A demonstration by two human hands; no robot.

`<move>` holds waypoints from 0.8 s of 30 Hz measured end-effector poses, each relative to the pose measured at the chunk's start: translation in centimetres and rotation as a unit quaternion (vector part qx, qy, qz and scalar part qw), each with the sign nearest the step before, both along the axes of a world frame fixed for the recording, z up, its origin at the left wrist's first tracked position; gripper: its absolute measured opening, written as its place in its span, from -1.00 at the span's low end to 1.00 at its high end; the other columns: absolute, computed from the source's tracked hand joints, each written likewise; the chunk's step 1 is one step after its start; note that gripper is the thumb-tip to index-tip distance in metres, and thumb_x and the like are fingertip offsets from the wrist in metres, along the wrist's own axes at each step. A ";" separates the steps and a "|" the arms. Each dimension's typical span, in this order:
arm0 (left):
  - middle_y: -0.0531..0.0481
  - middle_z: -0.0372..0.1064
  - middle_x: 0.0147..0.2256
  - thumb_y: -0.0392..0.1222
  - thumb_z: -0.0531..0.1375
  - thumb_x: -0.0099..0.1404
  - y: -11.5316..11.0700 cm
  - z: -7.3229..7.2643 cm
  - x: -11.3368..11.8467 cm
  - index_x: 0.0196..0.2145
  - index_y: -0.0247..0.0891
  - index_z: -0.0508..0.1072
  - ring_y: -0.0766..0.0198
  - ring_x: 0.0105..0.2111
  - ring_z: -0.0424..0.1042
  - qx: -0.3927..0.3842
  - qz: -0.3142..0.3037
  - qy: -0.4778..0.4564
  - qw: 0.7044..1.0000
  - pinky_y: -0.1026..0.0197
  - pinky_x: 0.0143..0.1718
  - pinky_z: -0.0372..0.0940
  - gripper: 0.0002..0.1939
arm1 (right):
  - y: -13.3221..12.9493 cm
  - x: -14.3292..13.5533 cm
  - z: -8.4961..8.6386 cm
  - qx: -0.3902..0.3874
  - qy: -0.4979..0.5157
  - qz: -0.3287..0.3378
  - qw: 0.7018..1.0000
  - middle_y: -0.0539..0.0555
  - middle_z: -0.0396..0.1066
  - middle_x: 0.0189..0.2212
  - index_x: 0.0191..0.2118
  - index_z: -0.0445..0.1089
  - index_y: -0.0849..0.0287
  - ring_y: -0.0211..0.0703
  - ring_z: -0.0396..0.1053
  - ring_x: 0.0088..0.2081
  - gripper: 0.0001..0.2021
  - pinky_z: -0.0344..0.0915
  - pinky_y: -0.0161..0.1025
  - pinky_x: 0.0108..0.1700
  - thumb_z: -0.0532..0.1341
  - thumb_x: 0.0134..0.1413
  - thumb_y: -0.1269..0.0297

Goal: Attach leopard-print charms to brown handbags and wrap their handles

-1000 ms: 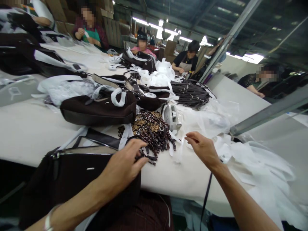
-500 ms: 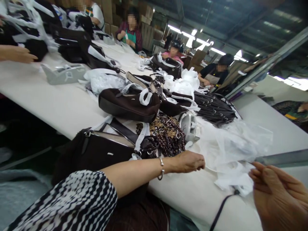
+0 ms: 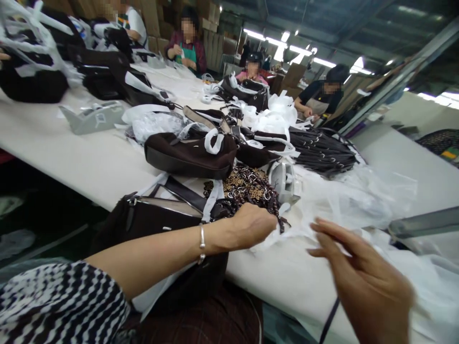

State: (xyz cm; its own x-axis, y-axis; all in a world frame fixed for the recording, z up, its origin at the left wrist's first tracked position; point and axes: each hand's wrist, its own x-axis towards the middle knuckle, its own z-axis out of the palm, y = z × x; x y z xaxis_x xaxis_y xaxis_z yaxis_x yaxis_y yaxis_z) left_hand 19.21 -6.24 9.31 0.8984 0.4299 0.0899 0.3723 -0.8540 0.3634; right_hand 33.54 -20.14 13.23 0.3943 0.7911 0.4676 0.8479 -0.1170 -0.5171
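Fingers (image 3: pixel 267 224) of the left hand (image 3: pixel 251 227) curl in at the near edge of a heap of dark braided cords with metal rings and gold flower-shaped pieces (image 3: pixel 247 184); what this grip pinches, I cannot tell. The right hand (image 3: pixel 362 277) has its grip spread, near thin white sheeting (image 3: pixel 326 203) on the white desk (image 3: pixel 89 160). A dark brown zipped bag (image 3: pixel 158 224) lies near left, behind the left forearm.

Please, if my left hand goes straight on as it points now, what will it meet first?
Probably the white plastic sheeting just beyond the left hand. The fingertips of the right hand lie close to that line too, and depth is unclear.
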 end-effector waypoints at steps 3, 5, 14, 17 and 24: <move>-0.19 0.55 -0.41 -0.32 0.08 0.33 -0.5 0.0 -3.8 -0.33 -0.27 0.53 0.04 -0.42 0.55 -0.007 0.040 0.010 0.999 0.12 -0.38 0.35 -0.79 | 2.8 -3.6 -2.7 -0.062 0.068 0.164 0.982 0.07 0.56 -0.12 -0.06 0.49 0.05 -0.06 0.54 -0.24 -0.75 0.50 -0.17 -0.25 0.21 0.19 0.15; -0.14 0.55 -0.40 -0.23 0.07 0.38 -1.1 -0.5 -6.5 -0.27 -0.24 0.53 0.09 -0.43 0.53 -0.032 0.079 0.019 0.996 0.17 -0.39 0.33 -0.77 | 4.2 -5.2 -4.3 -0.060 0.072 0.213 0.973 0.06 0.57 -0.17 -0.09 0.50 0.08 -0.08 0.53 -0.21 -0.79 0.47 -0.18 -0.15 0.23 0.18 0.22; 0.07 0.49 -0.34 -0.10 0.06 0.42 -3.3 -3.4 -15.1 -0.30 -0.17 0.50 0.29 -0.30 0.45 -0.220 0.241 -0.131 0.936 0.29 -0.21 0.25 -0.75 | 6.0 -8.9 -5.8 -0.132 0.140 0.342 0.920 -0.01 0.45 -0.43 -0.34 0.50 0.08 -0.21 0.42 -0.37 -0.90 0.33 -0.29 -0.29 0.24 0.18 0.34; 0.03 0.45 -0.27 -0.11 0.05 0.42 -2.6 -4.7 -16.4 -0.29 -0.19 0.46 0.25 -0.22 0.41 -0.188 0.344 -0.153 0.907 0.23 -0.12 0.23 -0.77 | 7.0 -9.6 -6.8 -0.134 0.141 0.309 0.931 0.00 0.43 -0.41 -0.38 0.43 0.10 -0.18 0.40 -0.33 -0.88 0.31 -0.26 -0.23 0.21 0.20 0.32; 0.04 0.45 -0.29 0.02 0.07 0.39 -1.6 -6.5 -16.0 -0.29 -0.14 0.44 0.20 -0.26 0.44 -0.190 0.361 -0.057 0.911 0.20 -0.22 0.23 -0.75 | 8.6 -10.5 -9.3 -0.130 0.101 0.283 0.945 0.08 0.44 -0.35 -0.36 0.38 0.11 -0.11 0.40 -0.27 -0.86 0.34 -0.18 -0.18 0.13 0.23 0.33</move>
